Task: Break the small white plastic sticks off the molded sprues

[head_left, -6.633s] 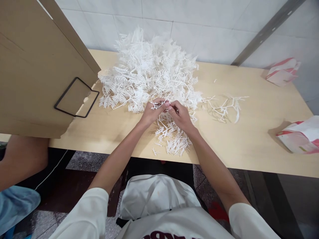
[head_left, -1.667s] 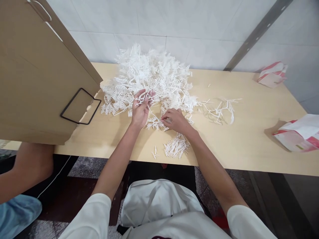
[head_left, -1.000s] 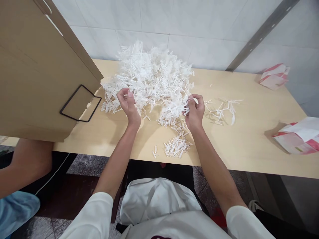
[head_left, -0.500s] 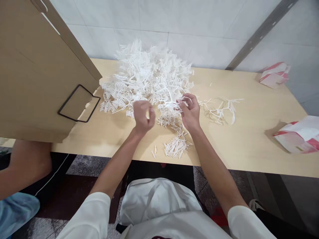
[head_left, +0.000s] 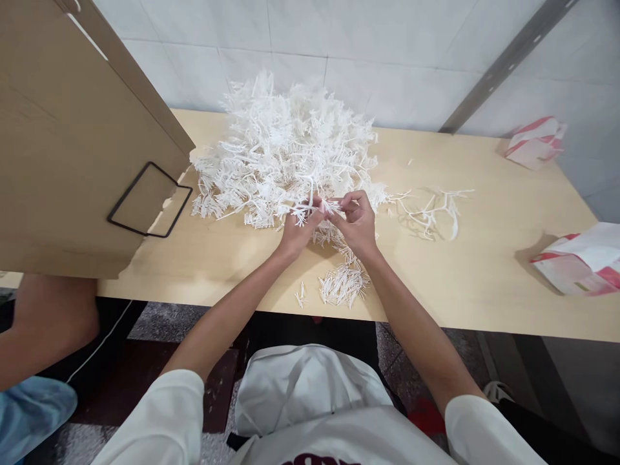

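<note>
A white branched plastic sprig (head_left: 310, 187) is held between my two hands, at the front of a big heap of similar white sprigs (head_left: 281, 142). The fingers of my left hand (head_left: 296, 234) are closed on it from the left. My right hand (head_left: 357, 223) pinches its tips from the right, thumb against forefinger. Below the hands, near the table's front edge, lies a small pile of short white pieces (head_left: 343, 285). A few more loose bits (head_left: 301, 295) lie left of that pile.
Bare white stems (head_left: 431, 213) lie to the right of my hands. Two red-and-white paper packets (head_left: 576, 261) stand farther right. A cardboard panel (head_left: 72, 148) with a black wire frame (head_left: 150, 200) stands at the left, and another person's arm (head_left: 53, 316) shows below it.
My left hand has moved right and up to meet my right hand and now grips the sprig. My right hand has shifted slightly left and down.
</note>
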